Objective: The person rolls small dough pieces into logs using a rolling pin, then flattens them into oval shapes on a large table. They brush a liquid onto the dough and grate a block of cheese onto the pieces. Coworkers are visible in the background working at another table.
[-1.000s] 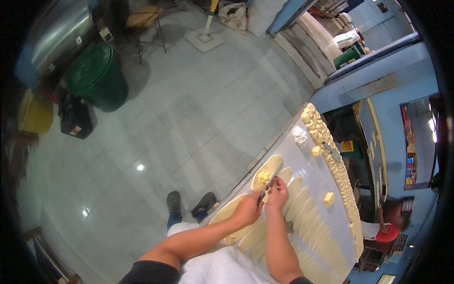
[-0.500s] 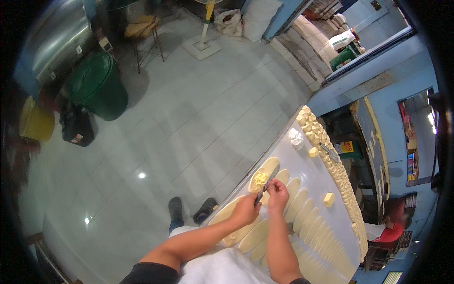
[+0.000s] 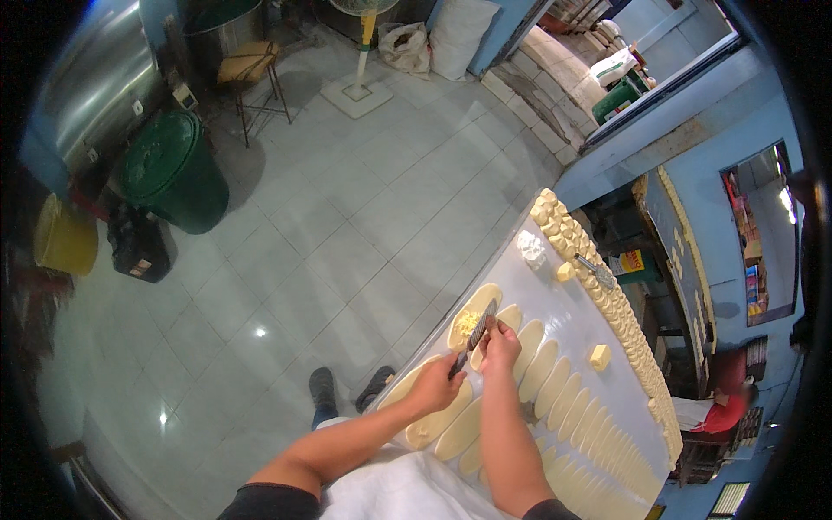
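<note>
My left hand (image 3: pixel 436 384) is closed around the dark handle of a flat metal grater (image 3: pixel 483 323), which slants up and to the right. Against the grater's upper side, my right hand (image 3: pixel 500 345) has its fingers pinched; whatever they hold is hidden by them. Beneath the grater, a heap of yellow shreds (image 3: pixel 469 323) lies on a flat oval of dough (image 3: pixel 486 295) at the table's left edge. Several more flattened dough ovals (image 3: pixel 536 371) overlap in rows under and beside my forearms. Pale yellow blocks, one nearer (image 3: pixel 600 356) and one farther (image 3: pixel 566 272), sit on the table.
Dough lumps (image 3: pixel 598 299) line the table's far right edge, with a metal tool (image 3: pixel 596 270) lying on them. A crumpled white wrap (image 3: pixel 530 249) is at the far corner. Across the tiled floor stand a green bin (image 3: pixel 178 173), a stool (image 3: pixel 249 65) and a fan base (image 3: pixel 356 98). Another person (image 3: pixel 724 407) is far right.
The grater and both hands have shifted slightly, with the grater still over the same dough oval. The whole view has turned a little.
</note>
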A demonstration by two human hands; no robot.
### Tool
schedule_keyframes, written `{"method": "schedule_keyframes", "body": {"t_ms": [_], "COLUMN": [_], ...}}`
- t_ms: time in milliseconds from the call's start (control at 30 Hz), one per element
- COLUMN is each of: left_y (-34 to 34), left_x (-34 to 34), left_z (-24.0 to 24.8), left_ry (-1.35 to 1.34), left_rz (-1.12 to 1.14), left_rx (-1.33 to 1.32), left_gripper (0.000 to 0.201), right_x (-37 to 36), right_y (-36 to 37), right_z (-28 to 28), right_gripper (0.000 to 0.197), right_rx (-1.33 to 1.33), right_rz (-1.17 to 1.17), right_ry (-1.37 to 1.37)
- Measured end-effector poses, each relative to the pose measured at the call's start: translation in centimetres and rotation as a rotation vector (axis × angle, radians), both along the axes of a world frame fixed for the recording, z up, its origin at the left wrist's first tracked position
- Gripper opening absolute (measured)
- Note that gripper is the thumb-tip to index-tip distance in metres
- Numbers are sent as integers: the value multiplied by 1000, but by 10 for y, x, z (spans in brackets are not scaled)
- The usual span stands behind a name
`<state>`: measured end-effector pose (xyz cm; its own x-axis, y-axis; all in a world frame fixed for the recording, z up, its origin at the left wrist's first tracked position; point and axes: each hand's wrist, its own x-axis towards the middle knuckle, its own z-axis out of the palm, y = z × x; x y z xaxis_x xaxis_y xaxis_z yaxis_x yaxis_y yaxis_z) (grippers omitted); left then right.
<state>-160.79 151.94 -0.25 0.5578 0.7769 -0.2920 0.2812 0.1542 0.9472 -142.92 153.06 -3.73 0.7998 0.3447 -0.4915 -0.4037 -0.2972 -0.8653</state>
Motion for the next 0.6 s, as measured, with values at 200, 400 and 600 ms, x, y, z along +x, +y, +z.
{"method": "schedule_keyframes", "body": {"t_ms": [200, 400, 600], "left_y": [0, 7, -1], "left_x": [-2, 5, 27], "left_z": [-5, 18, 18], "left_ry": [-25, -45, -64], "left_rz": [23, 20, -42], "left_rx": [40, 48, 59], "left_gripper": [24, 24, 25], "right_x": [4, 3, 26], "right_y": [-6, -31, -71], "right_z": [9, 16, 43], "right_gripper": [20, 24, 26], "right_rx": [24, 26, -39], "right_rz": [85, 192, 331], "right_ry": [-345, -312, -399]}}
